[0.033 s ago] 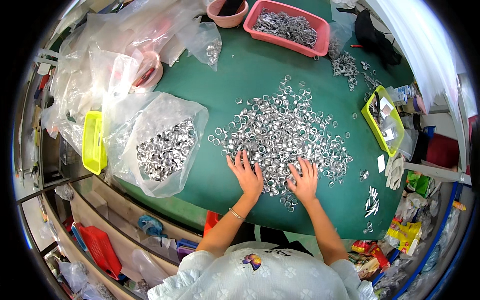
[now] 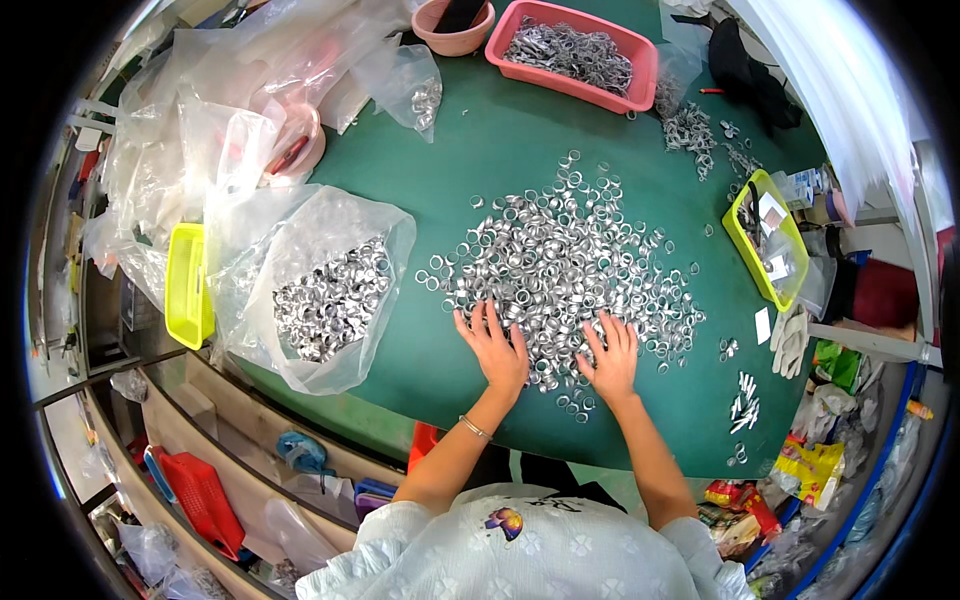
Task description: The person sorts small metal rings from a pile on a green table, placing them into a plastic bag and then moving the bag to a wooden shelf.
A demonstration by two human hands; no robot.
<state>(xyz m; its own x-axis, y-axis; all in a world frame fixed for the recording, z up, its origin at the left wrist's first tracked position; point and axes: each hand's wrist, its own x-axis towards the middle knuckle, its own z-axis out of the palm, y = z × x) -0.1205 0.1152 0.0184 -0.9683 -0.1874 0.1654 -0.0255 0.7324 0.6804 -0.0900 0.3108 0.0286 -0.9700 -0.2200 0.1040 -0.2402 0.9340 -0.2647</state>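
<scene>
A wide heap of small silver metal rings (image 2: pixel 565 260) lies spread on the green table (image 2: pixel 490 150). My left hand (image 2: pixel 493 347) rests flat on the near edge of the heap, fingers apart, holding nothing. My right hand (image 2: pixel 610 355) lies flat beside it, fingers spread over the rings. A thin bracelet sits on my left wrist. To the left a clear plastic bag (image 2: pixel 320 285) lies open, with many of the same rings inside.
A pink tray (image 2: pixel 640 55) of metal parts and a pink bowl (image 2: pixel 452 38) stand at the far edge. A yellow tray (image 2: pixel 772 280) sits at right, another yellow tray (image 2: pixel 185 285) at left. Crumpled clear bags (image 2: pixel 230 90) pile at far left. White gloves (image 2: pixel 790 340) hang off the right edge.
</scene>
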